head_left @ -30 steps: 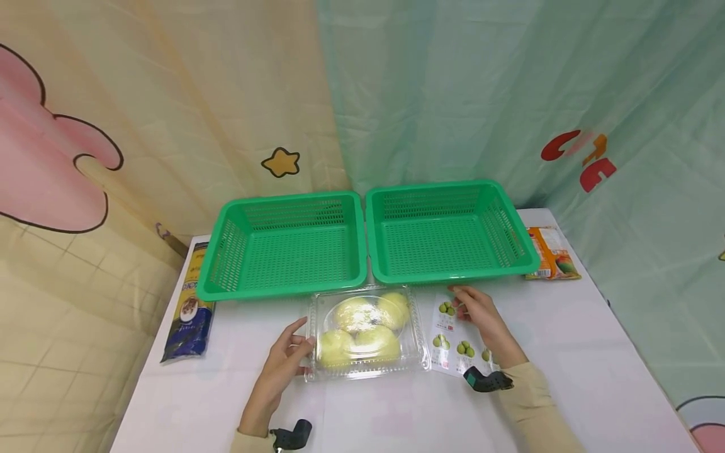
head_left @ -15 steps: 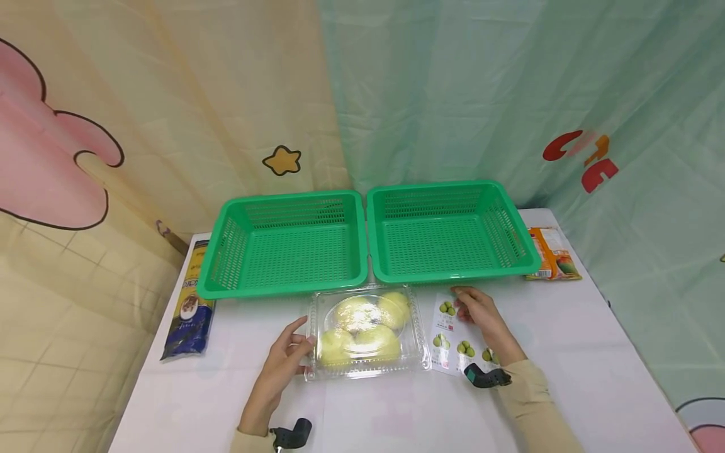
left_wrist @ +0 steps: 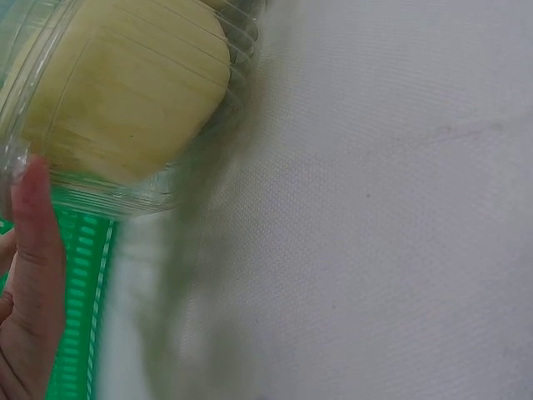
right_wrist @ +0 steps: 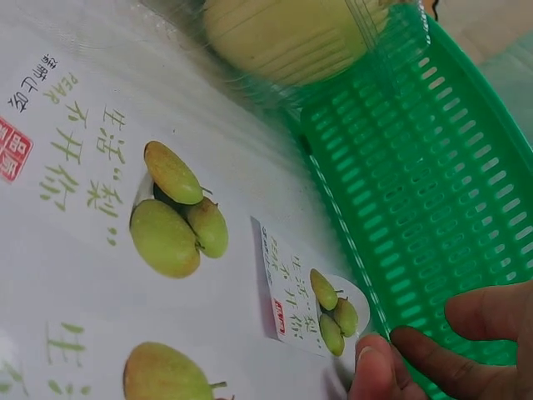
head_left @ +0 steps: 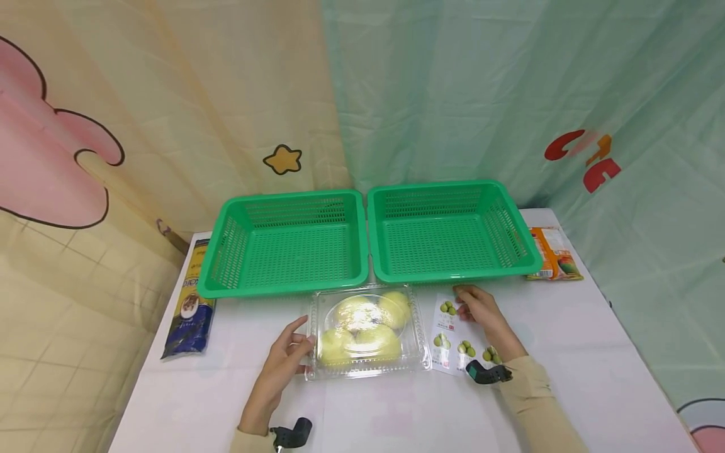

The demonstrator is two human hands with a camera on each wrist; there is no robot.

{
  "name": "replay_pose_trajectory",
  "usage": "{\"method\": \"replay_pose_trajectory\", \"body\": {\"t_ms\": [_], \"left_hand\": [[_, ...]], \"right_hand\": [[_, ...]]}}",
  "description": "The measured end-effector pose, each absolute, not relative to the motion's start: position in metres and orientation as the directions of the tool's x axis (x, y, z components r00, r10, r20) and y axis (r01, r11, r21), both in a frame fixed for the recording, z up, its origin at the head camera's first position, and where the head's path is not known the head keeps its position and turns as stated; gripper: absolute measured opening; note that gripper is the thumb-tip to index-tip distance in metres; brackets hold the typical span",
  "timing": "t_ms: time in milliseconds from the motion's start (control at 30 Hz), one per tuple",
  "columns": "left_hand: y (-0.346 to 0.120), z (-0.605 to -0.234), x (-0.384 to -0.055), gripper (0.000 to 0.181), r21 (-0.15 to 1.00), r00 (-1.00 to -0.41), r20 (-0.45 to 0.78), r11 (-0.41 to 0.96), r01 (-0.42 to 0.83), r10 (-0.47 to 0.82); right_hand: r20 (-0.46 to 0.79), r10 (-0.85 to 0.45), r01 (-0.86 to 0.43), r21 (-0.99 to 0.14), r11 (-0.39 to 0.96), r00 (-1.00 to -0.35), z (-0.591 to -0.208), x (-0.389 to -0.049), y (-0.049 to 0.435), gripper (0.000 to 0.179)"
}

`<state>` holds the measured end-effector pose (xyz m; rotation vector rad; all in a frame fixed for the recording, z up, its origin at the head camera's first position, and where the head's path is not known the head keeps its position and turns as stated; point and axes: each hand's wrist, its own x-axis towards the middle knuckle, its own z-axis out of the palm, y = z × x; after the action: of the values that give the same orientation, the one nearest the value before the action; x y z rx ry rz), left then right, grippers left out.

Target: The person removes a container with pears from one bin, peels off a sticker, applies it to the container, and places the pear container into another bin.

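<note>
A clear plastic clamshell box with several pale yellow fruits lies on the table, lid down. My left hand grips the box's left edge, its thumb on the rim; the left wrist view shows that thumb against a corner of the box. To the right lies a white sheet of stickers printed with green pears. At the sheet's upper right, my right hand pinches the edge of a sticker, whose near side stands raised from the sheet. Its pinched edge is partly hidden by fingers.
Two green plastic baskets stand side by side behind the box. A blue and yellow packet lies by the left edge of the white table, and an orange packet lies at the right. Curtains hang behind.
</note>
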<state>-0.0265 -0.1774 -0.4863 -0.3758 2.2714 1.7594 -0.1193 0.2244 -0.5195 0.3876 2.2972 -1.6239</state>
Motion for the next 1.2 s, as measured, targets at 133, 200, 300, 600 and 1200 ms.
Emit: {"method": "replay_pose_trajectory", "body": {"t_ms": [133,200,300,600,1200], "left_hand": [[-0.1774,-0.4864,-0.0269,0.059,0.904,-0.935,-0.35,0.241,-0.352,-0.054],[-0.1777,-0.4864,-0.027,0.059,0.904,-0.935,-0.351,0.241,-0.352,-0.05],[-0.1779,-0.4855,-0.0271,0.06,0.904,-0.934,-0.353,0.24,-0.354,-0.047],[-0.1778,-0.4845,-0.027,0.061,0.902,-0.933,-0.356,0.243,-0.356,-0.047],[-0.1774,-0.4849,-0.027,0.06,0.895,-0.932,-0.358,0.263,-0.36,-0.054]], "right_hand": [[-0.388,0.055,0.383,-0.862,0.331,-0.92,-0.5204,-0.1196,0.2238,0.047],[-0.385,0.062,0.382,-0.861,0.336,-0.921,-0.5211,-0.1201,0.2234,0.047],[-0.379,0.071,0.38,-0.861,0.338,-0.923,-0.5222,-0.1211,0.2229,0.047],[-0.366,0.068,0.366,-0.864,0.347,-0.928,-0.5264,-0.1224,0.2218,0.047],[-0.359,0.023,0.344,-0.872,0.35,-0.933,-0.5288,-0.1215,0.2208,0.046]]}}
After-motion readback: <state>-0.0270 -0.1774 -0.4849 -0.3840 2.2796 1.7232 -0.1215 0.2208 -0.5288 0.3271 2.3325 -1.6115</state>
